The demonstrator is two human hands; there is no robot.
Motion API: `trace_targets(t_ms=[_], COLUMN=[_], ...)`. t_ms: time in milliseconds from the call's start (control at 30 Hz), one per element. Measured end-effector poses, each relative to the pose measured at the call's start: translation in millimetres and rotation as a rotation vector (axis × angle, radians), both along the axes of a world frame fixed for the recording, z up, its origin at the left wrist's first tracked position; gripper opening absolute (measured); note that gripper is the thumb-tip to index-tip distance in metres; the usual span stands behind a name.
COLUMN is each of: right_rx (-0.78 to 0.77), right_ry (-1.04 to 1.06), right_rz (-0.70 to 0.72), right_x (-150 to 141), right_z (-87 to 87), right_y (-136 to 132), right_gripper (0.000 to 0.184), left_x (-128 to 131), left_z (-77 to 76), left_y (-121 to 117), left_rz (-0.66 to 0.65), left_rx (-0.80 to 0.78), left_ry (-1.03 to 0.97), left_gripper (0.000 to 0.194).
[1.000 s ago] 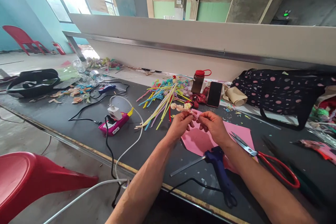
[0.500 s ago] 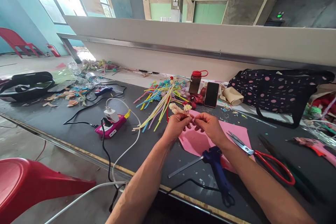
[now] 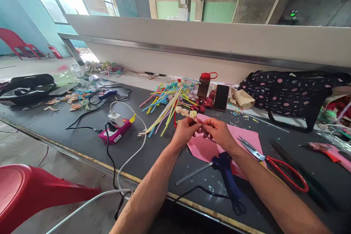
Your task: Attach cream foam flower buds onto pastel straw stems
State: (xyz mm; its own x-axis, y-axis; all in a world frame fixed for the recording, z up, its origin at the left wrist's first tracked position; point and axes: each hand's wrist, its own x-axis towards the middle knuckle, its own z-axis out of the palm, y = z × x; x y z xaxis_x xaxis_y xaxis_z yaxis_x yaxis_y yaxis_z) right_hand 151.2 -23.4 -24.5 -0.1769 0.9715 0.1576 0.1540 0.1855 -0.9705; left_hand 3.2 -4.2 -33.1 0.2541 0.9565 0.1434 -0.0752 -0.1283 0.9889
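My left hand [image 3: 187, 130] and right hand [image 3: 218, 132] pinch a fluffy sprig [image 3: 186, 112] above the pink sheet [image 3: 199, 146]; likely light, crushable, best stem-held.

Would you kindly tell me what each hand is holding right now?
Left hand: closed, holding a pale fluffy craft piece.
Right hand: closed, pinching a thin stem.

Bare tabletop [image 3: 157, 159] leaves a low passage on the left hand's [image 3: 185, 131] side, bounded by the white cable [image 3: 144, 142] and the pink sheet [image 3: 201, 148]. The blue glue gun [image 3: 229, 179] and open scissors [image 3: 260, 157] flank the right forearm [image 3: 260, 173], while coloured stems [image 3: 164, 117], a bottle [image 3: 203, 87] and the upright phone [image 3: 221, 98] obstruct the way forward.
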Motion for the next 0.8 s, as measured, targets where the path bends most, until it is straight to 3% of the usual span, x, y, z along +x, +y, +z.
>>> trace_targets(t_ms=[367, 667, 800], right_rx=[0.161, -0.023, 0.049], right_ry=[-0.237, -0.143, -0.188], right_rz=[-0.027, -0.018, -0.006], right_x=[2.1, 2.4, 4.2], right_z=[-2.4, -4.6, -2.3], right_y=[1.0, 3.0, 2.9], right_gripper=[0.013, 0.015, 0.014], left_x=[-0.1, 0.7, 0.7], left_z=[-1.9, -4.7, -4.1], left_y=[1.2, 1.8, 2.2], left_rz=[0.068, 0.076, 0.061], left_rx=[0.01, 0.01, -0.001], left_ry=[-0.004, -0.018, -0.008], left_gripper=[0.025, 0.025, 0.025])
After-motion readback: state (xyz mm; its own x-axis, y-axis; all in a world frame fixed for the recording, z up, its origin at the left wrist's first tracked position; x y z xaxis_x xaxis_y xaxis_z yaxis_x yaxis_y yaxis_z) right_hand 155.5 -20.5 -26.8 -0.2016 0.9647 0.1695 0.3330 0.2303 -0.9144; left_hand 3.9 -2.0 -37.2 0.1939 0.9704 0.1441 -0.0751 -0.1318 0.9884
